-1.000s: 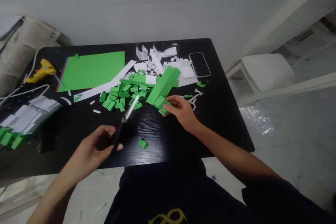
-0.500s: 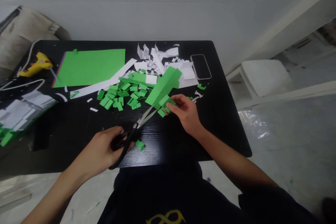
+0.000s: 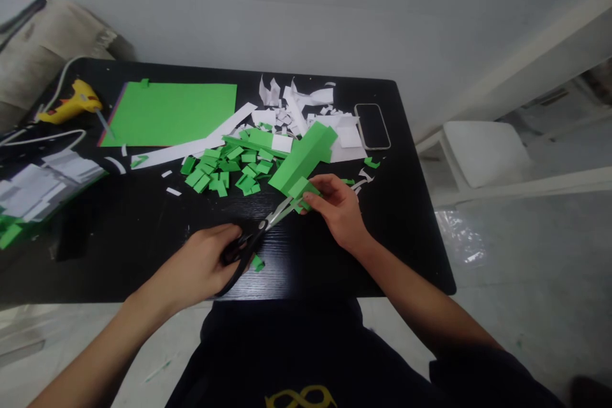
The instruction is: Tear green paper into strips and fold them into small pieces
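Note:
With its fingers in the black handles, my left hand [image 3: 205,264] grips a pair of scissors [image 3: 264,224]. The blades point up and right, and their tips reach the green paper in my other hand. My right hand [image 3: 338,209] pinches a small folded piece of green paper [image 3: 301,189] between thumb and fingers. Just beyond lies a larger green paper strip [image 3: 303,156]. Left of it spreads a pile of small folded green paper pieces [image 3: 224,169]. One green scrap [image 3: 257,262] lies near the scissors' handles.
A green sheet [image 3: 176,115] and a yellow glue gun [image 3: 76,102] lie at the back left. White paper scraps [image 3: 306,99] and a phone [image 3: 373,126] are at the back right. White paper pieces [image 3: 43,185] sit on the left. A white stool [image 3: 485,146] stands right of the table.
My left hand has moved the scissors up and right, and their blades have closed somewhat at the green paper in my right hand. The view has shifted slightly.

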`<action>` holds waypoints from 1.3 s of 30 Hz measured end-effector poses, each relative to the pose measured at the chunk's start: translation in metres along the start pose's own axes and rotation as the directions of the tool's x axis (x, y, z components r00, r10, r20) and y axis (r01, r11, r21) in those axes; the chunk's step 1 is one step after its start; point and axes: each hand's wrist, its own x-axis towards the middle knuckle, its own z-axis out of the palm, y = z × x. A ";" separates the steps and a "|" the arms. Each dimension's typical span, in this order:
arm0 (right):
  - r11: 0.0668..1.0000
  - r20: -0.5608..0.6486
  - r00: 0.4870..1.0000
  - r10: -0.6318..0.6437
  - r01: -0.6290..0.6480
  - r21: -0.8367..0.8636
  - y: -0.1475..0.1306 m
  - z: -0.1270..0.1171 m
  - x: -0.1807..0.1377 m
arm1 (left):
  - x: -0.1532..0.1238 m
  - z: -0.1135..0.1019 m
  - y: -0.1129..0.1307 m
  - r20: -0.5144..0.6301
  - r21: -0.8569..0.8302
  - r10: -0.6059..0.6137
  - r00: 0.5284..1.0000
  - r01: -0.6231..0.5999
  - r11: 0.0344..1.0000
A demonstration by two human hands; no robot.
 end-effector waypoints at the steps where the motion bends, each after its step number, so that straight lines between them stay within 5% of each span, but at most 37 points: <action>1: 1.000 0.006 1.000 -0.002 0.002 -0.005 0.000 0.001 -0.001 | 0.001 0.000 0.001 -0.003 0.006 -0.001 1.000 0.001 1.000; 39: 0.998 0.006 1.000 0.012 -0.011 -0.069 -0.003 0.007 -0.007 | 0.014 0.011 0.009 -0.124 0.079 -0.004 0.992 0.014 0.997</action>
